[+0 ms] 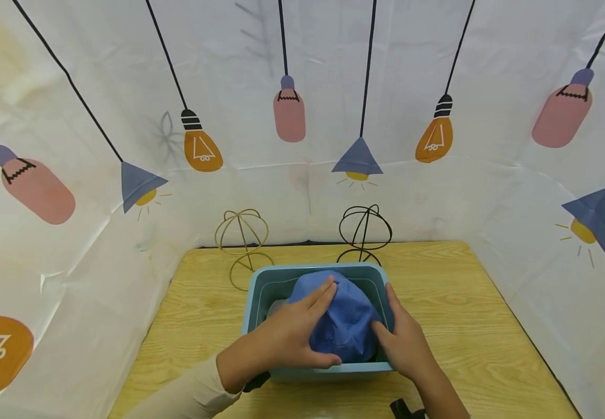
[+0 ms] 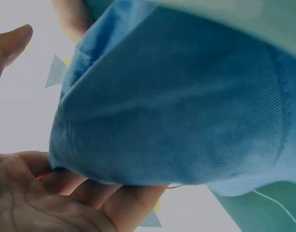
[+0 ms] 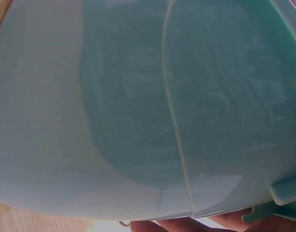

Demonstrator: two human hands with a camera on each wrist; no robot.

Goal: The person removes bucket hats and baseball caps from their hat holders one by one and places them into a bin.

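A blue fabric cap [image 1: 351,317], rounded and creased, sits in a teal plastic bin [image 1: 328,368] and rises above its rim. Across the cap's left side lies my left hand [image 1: 294,331], fingers extended and thumb spread away. The left wrist view shows those fingers [image 2: 133,203] against the cap's twill cloth [image 2: 172,116]. My right hand [image 1: 407,343] grips the bin's right rim, with the thumb inside by the cap and the fingers along the outer wall. In the right wrist view the bin's smooth wall [image 3: 128,96] fills most of the picture, and fingertips [image 3: 177,225] show beneath it.
A gold wire stand [image 1: 243,233] and a black wire stand [image 1: 365,230] are behind the bin on the wood-grain table [image 1: 192,314]. Something clear [image 1: 277,305] lies left of the cap inside the bin. White sheeting [image 1: 307,192] with printed lamps surrounds the table.
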